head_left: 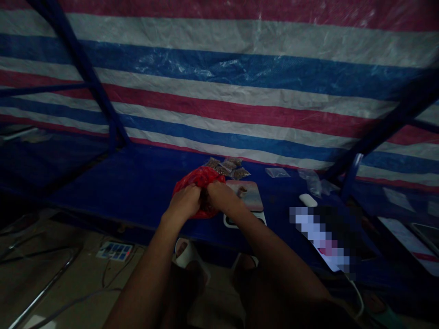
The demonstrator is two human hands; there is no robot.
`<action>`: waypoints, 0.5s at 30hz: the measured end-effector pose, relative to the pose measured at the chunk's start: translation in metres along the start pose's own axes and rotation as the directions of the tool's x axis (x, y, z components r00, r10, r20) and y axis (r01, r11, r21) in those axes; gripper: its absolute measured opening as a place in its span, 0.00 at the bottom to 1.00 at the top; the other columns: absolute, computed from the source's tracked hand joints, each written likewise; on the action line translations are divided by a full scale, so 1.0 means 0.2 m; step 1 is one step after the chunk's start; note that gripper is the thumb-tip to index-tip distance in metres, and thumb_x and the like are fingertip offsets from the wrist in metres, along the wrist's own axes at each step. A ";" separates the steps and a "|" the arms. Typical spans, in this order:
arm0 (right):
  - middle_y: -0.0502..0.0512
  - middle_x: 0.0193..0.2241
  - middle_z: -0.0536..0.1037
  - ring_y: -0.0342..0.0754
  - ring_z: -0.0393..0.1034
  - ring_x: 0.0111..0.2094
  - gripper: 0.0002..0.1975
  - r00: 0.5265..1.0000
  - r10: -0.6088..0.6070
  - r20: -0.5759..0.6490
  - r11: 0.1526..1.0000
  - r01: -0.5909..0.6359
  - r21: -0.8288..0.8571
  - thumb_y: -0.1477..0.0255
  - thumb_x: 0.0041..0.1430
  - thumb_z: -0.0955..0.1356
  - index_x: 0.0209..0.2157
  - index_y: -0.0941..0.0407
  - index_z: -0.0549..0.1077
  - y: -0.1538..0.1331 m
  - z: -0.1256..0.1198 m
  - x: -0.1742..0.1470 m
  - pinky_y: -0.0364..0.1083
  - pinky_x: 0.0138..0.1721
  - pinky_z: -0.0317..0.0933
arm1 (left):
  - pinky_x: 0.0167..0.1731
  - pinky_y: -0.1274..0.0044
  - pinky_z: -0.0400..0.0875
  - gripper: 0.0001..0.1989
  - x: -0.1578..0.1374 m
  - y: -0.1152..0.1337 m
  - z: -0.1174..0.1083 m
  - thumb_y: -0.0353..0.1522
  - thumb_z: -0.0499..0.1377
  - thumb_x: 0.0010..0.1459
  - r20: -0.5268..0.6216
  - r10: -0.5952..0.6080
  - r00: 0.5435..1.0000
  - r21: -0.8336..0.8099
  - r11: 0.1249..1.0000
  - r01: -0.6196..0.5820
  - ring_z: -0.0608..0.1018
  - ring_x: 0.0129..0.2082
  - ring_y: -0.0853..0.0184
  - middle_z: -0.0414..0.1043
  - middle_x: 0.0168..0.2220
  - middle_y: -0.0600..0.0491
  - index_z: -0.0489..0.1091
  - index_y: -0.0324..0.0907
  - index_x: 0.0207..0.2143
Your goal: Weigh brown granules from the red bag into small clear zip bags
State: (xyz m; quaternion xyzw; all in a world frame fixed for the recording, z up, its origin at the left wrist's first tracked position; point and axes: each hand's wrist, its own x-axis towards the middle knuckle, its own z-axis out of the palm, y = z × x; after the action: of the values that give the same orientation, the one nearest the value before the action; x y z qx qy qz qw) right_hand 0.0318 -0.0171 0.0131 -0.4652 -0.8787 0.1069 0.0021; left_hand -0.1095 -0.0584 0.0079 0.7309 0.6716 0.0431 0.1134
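A red plastic bag [214, 211] lies open on the blue surface, with dark brown material inside. My left hand [185, 201] is closed at the bag's left side, gripping its edge. My right hand [221, 195] reaches into the bag's mouth from the right; its fingers are hidden by the hand and the bag. Just right of the bag is a small scale [254, 201], partly behind my right forearm, with a little cup [242, 192] on its plate. Behind the bag lie several small clear packets [240, 173] filled with brown bits.
Right of the scale lie a flat clear bag [277, 172], crumpled clear plastic [313, 183], a white rounded case [308, 200] and a blurred-out lit screen [318, 237] with a cable. Blue metal posts [91, 77] and a striped tarp [219, 68] stand behind.
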 end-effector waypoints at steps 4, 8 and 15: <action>0.73 0.46 0.81 0.58 0.79 0.48 0.15 0.999 -0.029 0.015 0.999 0.028 0.033 0.82 0.66 0.62 0.44 0.64 0.79 0.02 0.02 0.01 0.48 0.46 0.70 | 0.49 0.71 0.73 0.16 0.03 0.02 0.02 0.25 0.53 0.63 -0.021 0.039 0.999 0.048 0.998 -0.038 0.79 0.52 0.56 0.75 0.54 0.40 0.75 0.39 0.49; 0.71 0.46 0.82 0.55 0.79 0.48 0.15 1.000 -0.003 0.023 0.999 0.002 0.032 0.82 0.66 0.62 0.45 0.63 0.79 0.03 0.01 0.01 0.45 0.46 0.69 | 0.50 0.71 0.72 0.16 0.04 0.02 0.02 0.23 0.54 0.61 -0.031 0.040 0.999 0.037 0.999 -0.039 0.79 0.53 0.56 0.76 0.54 0.40 0.76 0.40 0.48; 0.72 0.44 0.82 0.56 0.78 0.47 0.13 0.998 0.006 -0.068 0.996 -0.001 0.087 0.81 0.65 0.62 0.42 0.63 0.79 0.09 -0.08 -0.03 0.46 0.47 0.66 | 0.53 0.69 0.72 0.14 0.04 0.04 0.00 0.26 0.57 0.60 -0.043 0.018 0.999 -0.020 1.000 -0.019 0.79 0.53 0.53 0.77 0.52 0.38 0.77 0.39 0.47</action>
State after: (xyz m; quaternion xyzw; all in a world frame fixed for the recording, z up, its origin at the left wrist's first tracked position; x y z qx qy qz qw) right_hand 0.0512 -0.0089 0.0253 -0.4696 -0.8719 0.1289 0.0523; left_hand -0.1013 -0.0505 0.0087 0.7349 0.6666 0.0666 0.1059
